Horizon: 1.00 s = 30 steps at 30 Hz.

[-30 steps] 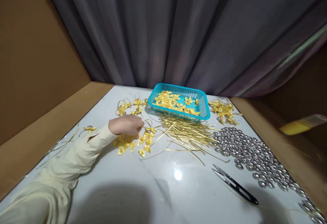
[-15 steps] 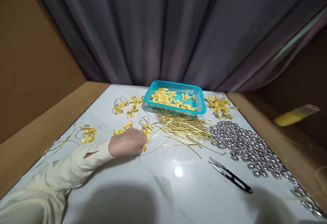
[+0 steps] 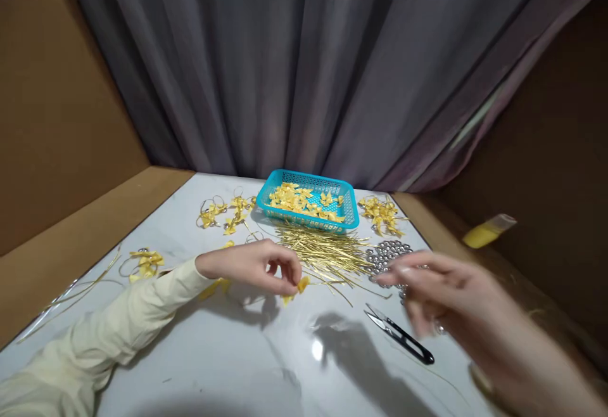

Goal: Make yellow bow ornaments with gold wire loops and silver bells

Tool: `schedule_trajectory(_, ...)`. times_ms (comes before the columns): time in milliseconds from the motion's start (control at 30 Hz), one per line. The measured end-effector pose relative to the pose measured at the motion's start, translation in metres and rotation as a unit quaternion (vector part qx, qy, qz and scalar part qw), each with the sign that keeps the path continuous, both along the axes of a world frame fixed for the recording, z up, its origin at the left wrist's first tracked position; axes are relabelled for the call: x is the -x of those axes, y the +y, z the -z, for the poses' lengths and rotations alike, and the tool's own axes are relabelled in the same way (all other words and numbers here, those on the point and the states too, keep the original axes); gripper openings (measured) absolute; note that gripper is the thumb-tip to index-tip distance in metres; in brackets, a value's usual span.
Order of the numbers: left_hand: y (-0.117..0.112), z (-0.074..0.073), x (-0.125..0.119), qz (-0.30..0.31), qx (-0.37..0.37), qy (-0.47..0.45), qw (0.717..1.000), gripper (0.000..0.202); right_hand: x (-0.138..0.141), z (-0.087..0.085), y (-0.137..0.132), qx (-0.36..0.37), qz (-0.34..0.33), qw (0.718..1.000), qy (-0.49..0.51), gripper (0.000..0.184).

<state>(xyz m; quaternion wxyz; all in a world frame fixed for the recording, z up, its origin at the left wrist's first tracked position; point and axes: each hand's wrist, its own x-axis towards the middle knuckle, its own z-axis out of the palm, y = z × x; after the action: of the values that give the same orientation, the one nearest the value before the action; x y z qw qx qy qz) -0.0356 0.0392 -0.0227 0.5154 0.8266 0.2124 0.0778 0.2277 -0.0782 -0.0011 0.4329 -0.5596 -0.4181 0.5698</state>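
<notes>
My left hand [image 3: 261, 266], in a cream sleeve, reaches over the middle of the white table. Its thumb and fingers are pinched on a yellow ribbon bow [image 3: 303, 284], which shows at the fingertips. Slightly blurred, my right hand [image 3: 446, 290] hovers in front of the silver bells [image 3: 387, 253]. Its thumb and forefinger come together, but what lies between them is not clear. Thread snips [image 3: 401, 336] with black handles lie below and left of the right hand. Behind the hands is a heap of gold wire ties [image 3: 318, 249].
A blue plastic basket [image 3: 355, 214] with yellow bows stands at the back. Finished-looking bows with wire loops [image 3: 211, 212] lie at back left, more bows [image 3: 380, 211] at back right. Loose gold wires [image 3: 80, 293] lie along the left edge. A yellow-filled tube [image 3: 489, 231] is at right.
My left hand has moved right and turned, with a bow now showing at its fingertips. My right hand has come into view from the lower right. The camera view has shifted.
</notes>
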Motion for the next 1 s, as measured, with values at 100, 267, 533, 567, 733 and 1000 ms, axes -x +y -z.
schedule_trajectory(100,0.002,0.014,-0.018,-0.084,0.118,-0.068,0.987,0.02,0.023,0.019,0.015,0.043,-0.035,0.996,0.069,0.018)
schedule_trajectory(267,0.0,0.03,-0.045,-0.156,0.233,-0.133,0.951,0.039,0.029,0.056,0.018,0.074,-0.027,0.974,0.21,0.014)
schedule_trajectory(533,-0.012,0.067,-0.066,-0.22,0.31,-0.197,0.904,0.049,0.017,0.086,0.023,0.079,-0.041,0.948,0.307,0.008)
schedule_trajectory(567,-0.014,0.073,-0.068,-0.221,0.321,-0.194,0.9,0.049,0.018,0.09,0.023,0.081,-0.039,0.947,0.309,0.009)
schedule_trajectory(733,-0.023,0.088,-0.068,-0.211,0.343,-0.181,0.897,0.049,0.023,0.1,0.025,0.081,-0.035,0.953,0.29,0.014)
schedule_trajectory(1000,-0.028,0.093,-0.06,-0.135,0.354,-0.179,0.908,0.031,0.015,0.086,0.023,0.016,-0.098,0.989,0.11,0.017)
